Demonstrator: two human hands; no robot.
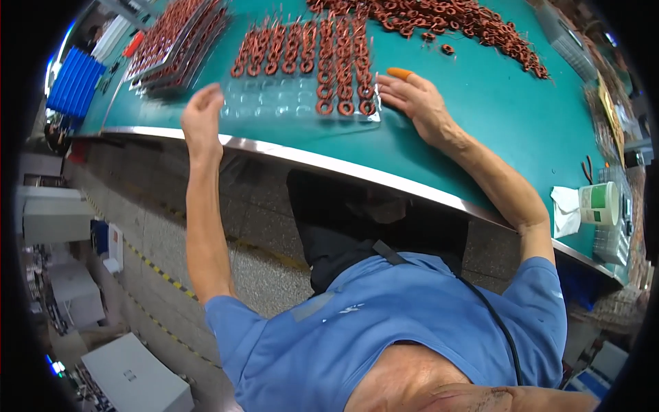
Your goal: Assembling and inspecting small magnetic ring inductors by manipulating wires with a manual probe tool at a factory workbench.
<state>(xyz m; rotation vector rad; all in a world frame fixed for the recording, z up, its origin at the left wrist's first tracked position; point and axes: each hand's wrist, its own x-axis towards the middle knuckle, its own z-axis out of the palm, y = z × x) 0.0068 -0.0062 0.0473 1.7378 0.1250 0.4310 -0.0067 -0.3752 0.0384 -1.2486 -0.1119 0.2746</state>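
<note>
A clear plastic blister tray [268, 103] lies on the green bench, partly filled with copper-coloured ring coils [345, 89] that have upright wire ends. Its lower-left pockets hold no coils; three columns on the right run down to the near edge. My left hand [203, 117] is beside the tray's left edge, fingers curled together and slightly blurred; what they hold, if anything, is not visible. My right hand [424, 106] rests at the tray's right edge with fingers stretched out, an orange finger cot [399, 73] on one digit.
Stacked trays of coils [175, 51] stand to the left, near a blue ribbed bin [74, 82]. A heap of loose coils [453, 20] spreads across the far right. At the right lie a white tub [598, 204], a white cloth [565, 211] and pliers [587, 169]. The bench's metal edge [309, 159] runs in front.
</note>
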